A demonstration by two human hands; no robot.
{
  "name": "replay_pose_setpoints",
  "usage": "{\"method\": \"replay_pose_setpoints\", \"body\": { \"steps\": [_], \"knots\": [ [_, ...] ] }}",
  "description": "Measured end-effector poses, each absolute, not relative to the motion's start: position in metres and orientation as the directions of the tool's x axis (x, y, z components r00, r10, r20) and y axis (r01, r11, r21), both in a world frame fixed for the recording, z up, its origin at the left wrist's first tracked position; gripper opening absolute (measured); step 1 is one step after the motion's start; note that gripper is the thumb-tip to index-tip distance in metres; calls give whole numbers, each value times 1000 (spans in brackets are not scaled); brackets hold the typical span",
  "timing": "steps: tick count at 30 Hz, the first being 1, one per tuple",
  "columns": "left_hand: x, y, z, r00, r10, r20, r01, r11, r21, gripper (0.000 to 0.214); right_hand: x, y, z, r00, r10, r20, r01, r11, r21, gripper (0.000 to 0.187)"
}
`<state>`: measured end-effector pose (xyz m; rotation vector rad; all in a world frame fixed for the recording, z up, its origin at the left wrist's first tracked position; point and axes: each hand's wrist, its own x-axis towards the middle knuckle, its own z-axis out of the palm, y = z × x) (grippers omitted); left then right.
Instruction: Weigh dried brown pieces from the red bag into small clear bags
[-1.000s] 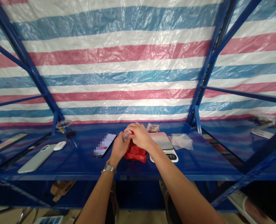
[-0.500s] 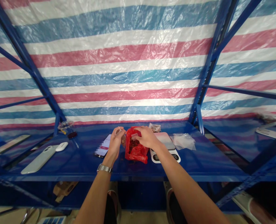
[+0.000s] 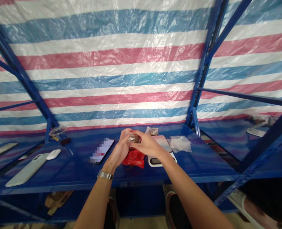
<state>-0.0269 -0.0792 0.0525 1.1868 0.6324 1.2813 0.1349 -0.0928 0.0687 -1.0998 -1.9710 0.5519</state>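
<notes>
My left hand (image 3: 119, 149) and my right hand (image 3: 147, 143) meet above a red plastic bag (image 3: 132, 157) on the blue shelf (image 3: 83, 173). Both hands pinch a small clear plastic bag (image 3: 133, 137) with dark brown bits inside it. A wristwatch (image 3: 105, 175) is on my left wrist. Behind my right hand lies a small white kitchen scale (image 3: 161, 152) with a grey plate.
A phone (image 3: 102, 150) with a lit screen lies left of my hands. Further left are a white mouse (image 3: 53, 154) and a grey phone (image 3: 26, 169). Another filled clear bag (image 3: 151, 130) and empty clear bags (image 3: 180, 143) lie near the scale. Blue posts (image 3: 198, 82) flank the shelf.
My hands were apart over the open red bag half a second ago; now they have come together holding the small clear bag above it. The camera view has shifted slightly right.
</notes>
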Motion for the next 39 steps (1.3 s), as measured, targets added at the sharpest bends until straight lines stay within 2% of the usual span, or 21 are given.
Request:
{"method": "replay_pose_setpoints", "body": {
  "steps": [2,4,7,10,13,18,24,28,33,39],
  "knots": [
    [-26,-75,46,225,939,259,-345,-172,923,46,162,-92,68,-256,877,406,602,473,-643,25],
    [-28,-72,40,143,949,281,-256,-239,937,51,191,-91,66,-179,912,370,748,370,-550,23],
    [-35,-69,34,-3,934,359,54,-358,932,51,221,-88,56,-105,950,293,874,229,-429,30],
    [-40,-72,32,-25,834,552,431,-489,758,43,230,-88,46,-134,951,280,914,227,-335,44],
    [-40,-78,33,47,759,650,580,-551,601,32,230,-89,43,-161,937,310,912,261,-317,49],
    [-34,-84,30,95,727,680,576,-597,558,20,236,-83,44,-46,880,472,880,260,-397,35],
    [-25,-92,25,236,721,652,533,-657,534,25,251,-73,38,155,778,609,818,244,-521,29],
    [-19,-95,20,258,716,648,505,-672,541,27,254,-72,40,181,720,670,760,330,-560,29],
    [-18,-92,14,199,734,650,490,-648,583,44,243,-70,35,181,716,674,746,346,-568,30],
    [-24,-90,13,197,741,642,502,-639,583,48,227,-68,39,149,759,634,749,332,-573,29]
  ]
}}
